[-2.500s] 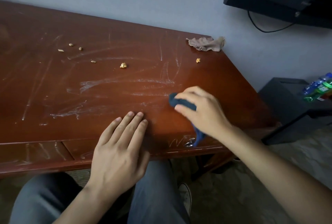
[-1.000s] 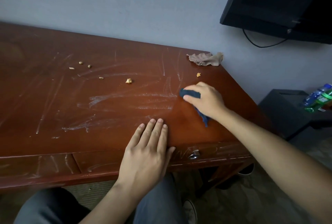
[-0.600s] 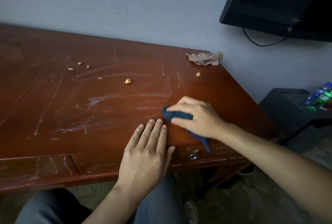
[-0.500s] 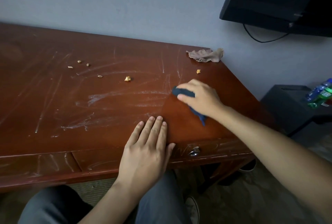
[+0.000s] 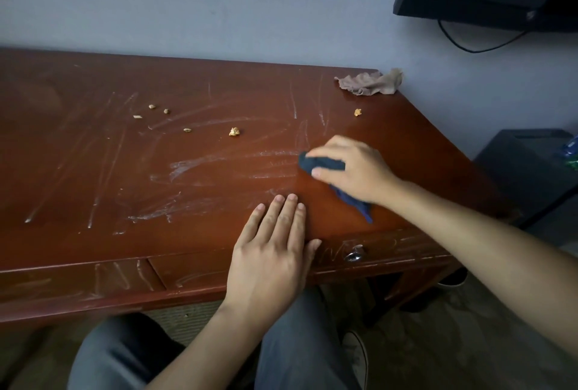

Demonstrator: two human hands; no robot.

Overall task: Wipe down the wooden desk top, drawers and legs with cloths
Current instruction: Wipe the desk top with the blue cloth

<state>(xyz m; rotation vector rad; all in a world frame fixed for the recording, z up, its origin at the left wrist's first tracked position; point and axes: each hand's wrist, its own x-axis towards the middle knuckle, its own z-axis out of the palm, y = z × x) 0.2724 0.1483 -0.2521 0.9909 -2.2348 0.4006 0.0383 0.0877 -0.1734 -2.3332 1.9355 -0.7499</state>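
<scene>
My right hand [image 5: 353,170] grips a crumpled dark blue cloth [image 5: 322,166], fingers curled over its top and thumb pressed along its near side, holding it down on the reddish-brown wooden desk top [image 5: 194,202] toward the right edge; a tail of the cloth trails out from under my palm toward the front edge. My left hand [image 5: 272,258] lies flat, fingers straight and together, holding nothing, the fingertips on the surface and the palm over the front edge, just left of the cloth hand and not touching it. Whitish dusty streaks cover the surface to the left of the cloth, while the patch under and right of my right hand looks glossier. A crumpled beige rag [image 5: 370,83] sits at the far right corner against the grey wall. Small yellowish crumbs [image 5: 234,131] are scattered across the middle and far part of the surface, one more [image 5: 357,112] near the rag. Below the front edge, a drawer front with a small round metal pull [image 5: 353,254] shows more dusty smears.
</scene>
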